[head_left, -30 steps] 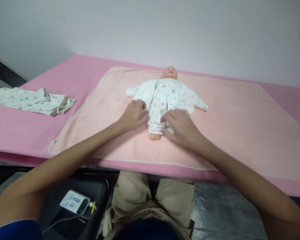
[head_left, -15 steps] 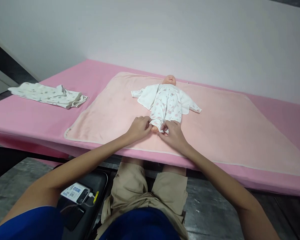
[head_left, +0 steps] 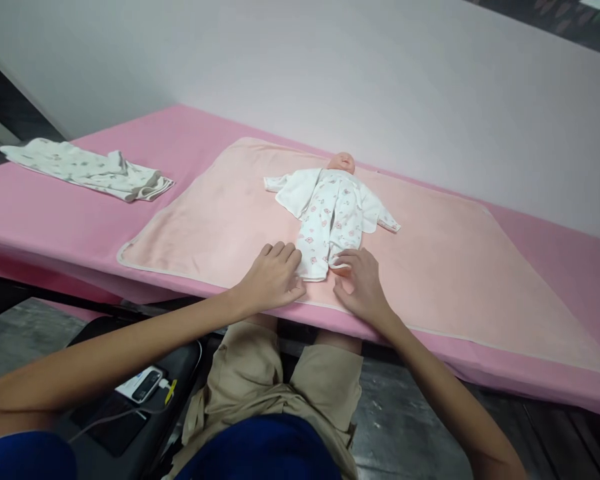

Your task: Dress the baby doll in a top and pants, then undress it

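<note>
A baby doll [head_left: 342, 162] lies on its back, head away from me, with a white top [head_left: 299, 191] spread out at both sides. White trousers [head_left: 316, 230] with a small pink print cover its legs. My left hand [head_left: 274, 277] is closed at the outer edge of the left-hand trouser leg, near its hem; that foot is covered. At the other hem, my right hand [head_left: 364, 283] has bent fingers touching the cloth and its thumb held apart. A bit of the doll's foot [head_left: 344, 271] shows under those fingers.
Beneath the doll is a peach blanket [head_left: 445, 267] on a pink-covered table [head_left: 220, 127]. Folded white printed clothes [head_left: 87, 167] lie at the left. Below the table, a white device with a cable [head_left: 147, 385] rests on a dark seat [head_left: 173, 407]. A pale wall [head_left: 330, 73] stands behind.
The left-hand trouser leg now extends over the foot that was showing. My left hand has moved slightly toward me and my right hand has shifted right, its thumb parting from the fingers.
</note>
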Available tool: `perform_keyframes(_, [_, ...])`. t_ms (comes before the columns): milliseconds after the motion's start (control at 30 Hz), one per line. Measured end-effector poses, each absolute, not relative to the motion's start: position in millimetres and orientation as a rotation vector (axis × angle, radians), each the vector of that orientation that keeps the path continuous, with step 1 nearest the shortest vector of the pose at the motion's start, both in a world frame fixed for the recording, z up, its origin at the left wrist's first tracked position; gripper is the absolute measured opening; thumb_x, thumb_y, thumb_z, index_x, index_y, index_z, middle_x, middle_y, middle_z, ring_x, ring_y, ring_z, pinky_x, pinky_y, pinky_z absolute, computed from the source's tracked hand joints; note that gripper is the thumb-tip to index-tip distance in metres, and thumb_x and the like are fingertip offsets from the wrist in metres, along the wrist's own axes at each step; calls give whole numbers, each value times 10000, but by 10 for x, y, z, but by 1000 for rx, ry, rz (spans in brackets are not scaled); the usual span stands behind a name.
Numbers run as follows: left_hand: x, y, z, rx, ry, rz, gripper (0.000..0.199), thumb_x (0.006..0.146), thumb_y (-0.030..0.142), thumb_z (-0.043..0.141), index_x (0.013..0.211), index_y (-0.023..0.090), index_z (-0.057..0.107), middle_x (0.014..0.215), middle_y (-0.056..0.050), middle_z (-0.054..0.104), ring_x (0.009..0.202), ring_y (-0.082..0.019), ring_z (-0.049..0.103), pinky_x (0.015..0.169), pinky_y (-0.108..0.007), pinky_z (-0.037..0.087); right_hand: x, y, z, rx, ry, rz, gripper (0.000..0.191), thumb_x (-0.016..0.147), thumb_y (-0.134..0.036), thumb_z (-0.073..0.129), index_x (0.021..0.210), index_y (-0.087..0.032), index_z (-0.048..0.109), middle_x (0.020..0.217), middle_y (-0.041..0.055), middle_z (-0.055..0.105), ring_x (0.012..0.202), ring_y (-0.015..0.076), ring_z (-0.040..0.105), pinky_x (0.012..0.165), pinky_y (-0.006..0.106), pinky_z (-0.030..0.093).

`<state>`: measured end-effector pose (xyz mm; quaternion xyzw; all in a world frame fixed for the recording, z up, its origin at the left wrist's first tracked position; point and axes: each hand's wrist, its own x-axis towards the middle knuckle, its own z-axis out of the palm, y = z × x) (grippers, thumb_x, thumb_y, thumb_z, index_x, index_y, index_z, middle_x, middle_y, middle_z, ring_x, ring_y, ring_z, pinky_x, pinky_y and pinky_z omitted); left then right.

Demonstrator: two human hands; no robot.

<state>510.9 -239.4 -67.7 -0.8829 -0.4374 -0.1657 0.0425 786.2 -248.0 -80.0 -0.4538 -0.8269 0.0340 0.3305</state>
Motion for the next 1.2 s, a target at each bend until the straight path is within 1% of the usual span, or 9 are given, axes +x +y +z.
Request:
perform_keyframes(100, [5331,-2362,-650,-2745,-1207,-563,347,1056,526,596,1135,204,700,1165,-208,703,1054,-407,599,898,-555,445,8092,-2465,-852,-1301,-2020,186,362,963,-336,729,1303,-279,620,1350,150,721,1310,385,680,1133,592,537])
perform_keyframes(167, [5536,-2278,-679,-2738,-1134,-554,395,1113,523,532,1188,180,713,1202,-221,705,1091,-414,601,904,-551,428,8178,-2417,-877,-1392,-1945,358,374,953,-431,784,1259,-272,639,1286,134,745,1195,368,720,1055,566,579])
perform_keyframes(300, [5839,-2036,-789,-2716,-1105,-442,252,1110,362,575,1135,169,734,1172,-216,730,1085,-407,624,899,-522,415,8218,-2369,-856,-1435,-1919,613,272,946,-476,805,1075,-288,658,1037,53,761,956,301,730,921,489,602])
perform_keyframes(433, [5835,-1925,-813,-2769,-1031,-423,173,1086,260,586,1076,184,742,1152,-182,755,1082,-373,651,924,-510,422,8231,-2439,-830,-1399,-1854,623,198,972,-411,750,1069,-290,626,919,18,703,836,256,678,837,433,592])
perform_keyframes(667, [5722,-2077,-707,-2863,-1079,-604,180,1034,355,620,1079,216,725,1089,-114,759,996,-308,668,934,-479,421,8235,-2525,-852,-1268,-1780,430,196,888,-222,655,1076,-271,629,1035,55,719,952,273,694,868,434,592])
perform_keyframes(833, [5801,-2077,-786,-2801,-1104,-585,522,1021,692,662,1091,177,717,1083,-152,747,1005,-346,659,937,-504,429,8244,-2520,-864,-1179,-1870,384,232,901,-153,631,1104,-265,619,1020,39,696,912,251,680,841,425,571])
perform_keyframes(933, [5837,-2081,-817,-2789,-1042,-538,370,1074,523,614,1077,170,728,1063,-153,755,999,-341,660,950,-517,431,8289,-2537,-860,-1141,-1958,292,205,950,-197,658,1140,-269,622,1012,42,695,902,258,682,869,466,553])
perform_keyframes(1033, [5751,-2120,-788,-2806,-977,-558,211,1040,332,581,1015,183,728,1004,-134,757,960,-322,648,928,-504,439,8398,-2533,-805,-1091,-2042,135,257,1004,-314,681,1251,-269,628,1102,90,717,998,306,692,946,537,538])
perform_keyframes(1200, [5325,-1776,-753,-2869,-923,-716,258,1009,457,607,985,227,721,931,-120,721,929,-324,606,906,-510,439,8689,-2147,-769,-1301,-2012,39,313,1081,-409,587,1347,-264,668,1313,154,729,1247,376,668,1109,613,528])
